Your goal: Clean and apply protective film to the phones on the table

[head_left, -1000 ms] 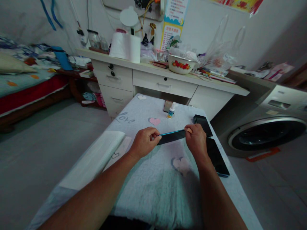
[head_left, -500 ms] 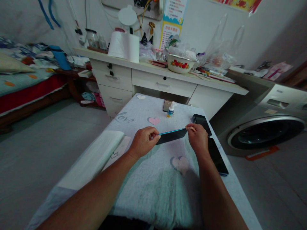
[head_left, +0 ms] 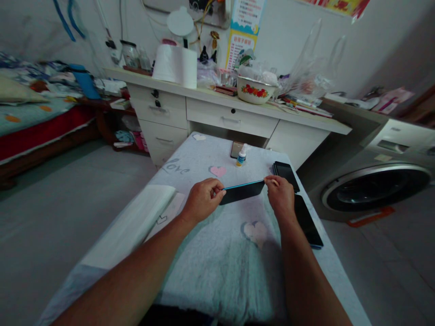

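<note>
I hold a dark phone (head_left: 242,192) with a bright blue top edge, tilted up on its long side over the grey fleece cloth (head_left: 217,253). My left hand (head_left: 202,199) is closed on its left end. My right hand (head_left: 281,196) is closed at its right end, thumb and forefinger pinched at the upper right corner. Whether they pinch only the phone or something thin there, I cannot make out.
Two more dark phones lie by my right wrist: one (head_left: 286,172) farther, one (head_left: 306,221) nearer. A small white bottle (head_left: 241,155) and a brown phone (head_left: 236,149) sit at the cloth's far end. A white folded sheet (head_left: 136,222) lies left. Desk (head_left: 231,108) ahead, washing machine (head_left: 380,181) right.
The phone and both hands have risen slightly and moved a little away from me. The grip on both ends is unchanged.
</note>
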Available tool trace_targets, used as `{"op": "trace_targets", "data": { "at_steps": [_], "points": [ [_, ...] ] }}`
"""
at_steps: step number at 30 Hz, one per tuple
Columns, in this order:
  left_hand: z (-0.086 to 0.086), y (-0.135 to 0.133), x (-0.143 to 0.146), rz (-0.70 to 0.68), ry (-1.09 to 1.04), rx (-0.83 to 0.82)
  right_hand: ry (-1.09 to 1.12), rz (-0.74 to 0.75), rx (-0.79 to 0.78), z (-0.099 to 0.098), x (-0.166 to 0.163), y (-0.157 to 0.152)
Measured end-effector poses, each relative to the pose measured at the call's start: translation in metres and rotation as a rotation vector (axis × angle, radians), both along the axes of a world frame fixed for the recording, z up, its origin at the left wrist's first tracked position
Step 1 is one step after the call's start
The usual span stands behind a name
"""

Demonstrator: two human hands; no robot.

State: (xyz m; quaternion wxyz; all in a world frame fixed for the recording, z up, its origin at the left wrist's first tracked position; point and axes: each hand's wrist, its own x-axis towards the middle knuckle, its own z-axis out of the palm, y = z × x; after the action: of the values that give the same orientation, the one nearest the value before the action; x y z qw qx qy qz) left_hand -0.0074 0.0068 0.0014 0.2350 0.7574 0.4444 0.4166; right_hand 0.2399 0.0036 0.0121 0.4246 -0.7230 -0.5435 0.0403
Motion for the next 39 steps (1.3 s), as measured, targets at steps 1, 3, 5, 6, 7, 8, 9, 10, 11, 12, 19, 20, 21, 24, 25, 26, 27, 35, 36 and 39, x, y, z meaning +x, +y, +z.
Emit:
{"op": "trace_targets", "data": {
  "at_steps": [1,3,5,6,7,8,9,10,11,12,19,20,21,24,25,26,27,35,36,39],
  "points": [
    [0.0,0.0,-0.001,0.003,0.003,0.001,0.01,-0.002,-0.011,-0.002,0.001,0.001],
    [0.0,0.001,-0.001,0.009,0.008,-0.002,0.024,0.0,-0.035,-0.008,0.004,0.003],
    [0.0,0.001,-0.002,0.015,0.006,0.0,0.026,0.009,-0.061,-0.014,0.006,0.006],
    [0.0,0.001,-0.002,0.017,0.006,0.001,0.022,0.014,-0.073,-0.017,0.007,0.007],
    [0.0,0.001,-0.002,0.02,0.005,0.001,0.017,0.021,-0.087,-0.019,0.008,0.007],
    [0.0,0.001,-0.002,0.021,0.007,0.002,0.009,0.026,-0.1,-0.021,0.008,0.008],
    [0.0,0.0,-0.002,0.022,0.01,0.001,-0.001,0.032,-0.114,-0.023,0.008,0.008],
    [0.001,0.0,-0.002,0.022,0.015,0.0,-0.012,0.04,-0.126,-0.024,0.007,0.008],
    [0.001,0.0,-0.002,0.022,0.019,-0.001,-0.024,0.048,-0.138,-0.025,0.007,0.008],
    [0.001,0.001,-0.002,0.023,0.022,-0.002,-0.033,0.052,-0.151,-0.025,0.007,0.008],
    [0.003,0.0,-0.002,0.027,0.041,0.003,0.05,0.031,-0.177,-0.027,0.009,0.008],
    [0.004,0.0,-0.002,0.026,0.045,0.004,0.108,0.031,-0.155,-0.027,0.009,0.008],
    [0.004,-0.001,-0.002,0.026,0.048,0.005,0.188,0.033,-0.124,-0.027,0.008,0.009],
    [0.004,0.0,-0.001,0.022,0.053,0.013,0.515,0.055,-0.015,-0.022,0.001,0.008],
    [0.003,0.0,-0.001,0.02,0.054,0.017,0.616,0.07,0.013,-0.02,-0.001,0.008],
    [0.003,0.0,-0.001,0.019,0.055,0.02,0.681,0.09,0.04,-0.018,-0.004,0.007],
    [0.002,0.0,-0.002,0.021,0.056,0.025,0.727,0.092,0.054,-0.015,-0.006,0.007],
    [0.0,0.001,-0.002,0.024,0.066,0.045,0.782,0.133,-0.005,-0.015,-0.007,0.005],
    [0.0,0.001,-0.002,0.025,0.066,0.044,0.778,0.14,-0.035,-0.017,-0.005,0.005],
    [-0.001,0.001,-0.003,0.035,0.065,0.04,0.674,0.142,-0.099,-0.025,0.0,0.006]
  ]
}}
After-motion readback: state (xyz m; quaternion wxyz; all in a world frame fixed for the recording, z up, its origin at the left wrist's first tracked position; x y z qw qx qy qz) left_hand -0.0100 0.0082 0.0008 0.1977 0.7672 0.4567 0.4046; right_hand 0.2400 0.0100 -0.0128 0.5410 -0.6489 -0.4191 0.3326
